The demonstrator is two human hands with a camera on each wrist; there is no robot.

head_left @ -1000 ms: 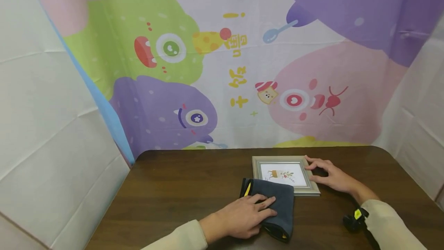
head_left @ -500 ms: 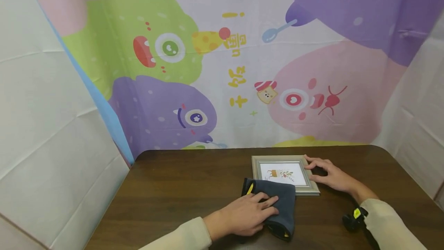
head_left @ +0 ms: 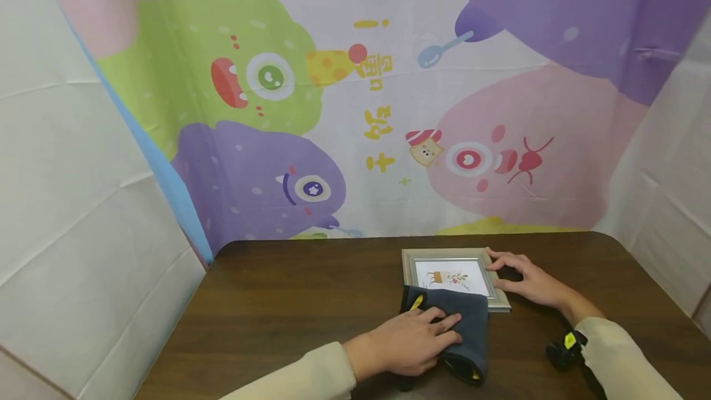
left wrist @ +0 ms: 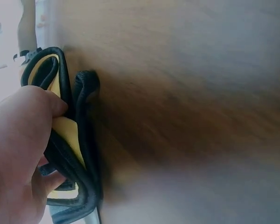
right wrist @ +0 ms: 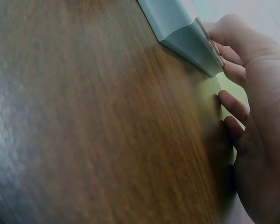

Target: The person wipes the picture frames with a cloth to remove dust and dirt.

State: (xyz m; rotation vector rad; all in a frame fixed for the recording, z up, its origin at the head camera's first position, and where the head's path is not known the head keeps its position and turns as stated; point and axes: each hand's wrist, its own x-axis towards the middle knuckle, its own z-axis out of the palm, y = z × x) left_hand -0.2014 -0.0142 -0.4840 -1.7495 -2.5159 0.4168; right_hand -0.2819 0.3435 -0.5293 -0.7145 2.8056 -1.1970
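Note:
A folded dark grey cloth [head_left: 469, 332] with black edging and a yellow inner side covers the front part of a picture frame [head_left: 411, 270]. My left hand [head_left: 413, 341] grips this cloth, fingers spread over its top; in the left wrist view the thumb [left wrist: 53, 102] tucks into the yellow folds [left wrist: 67, 130]. The silvery frame lies flat, showing a small plant drawing [head_left: 450, 276]. At its right side, my right hand [head_left: 522, 273] holds the edge with bent fingers and thumb. The right wrist view shows the frame's corner [right wrist: 191, 46] against those fingers.
Everything lies on a dark brown wooden table [head_left: 294, 301]. Behind it hangs a curtain [head_left: 355, 202] printed with cartoon monsters. White panels [head_left: 83, 202] close off both sides. A black wrist camera [head_left: 563, 350] sits at the right sleeve.
The left hand has slid the cloth to the right along the front of the frame. The right hand and the frame have stayed in place.

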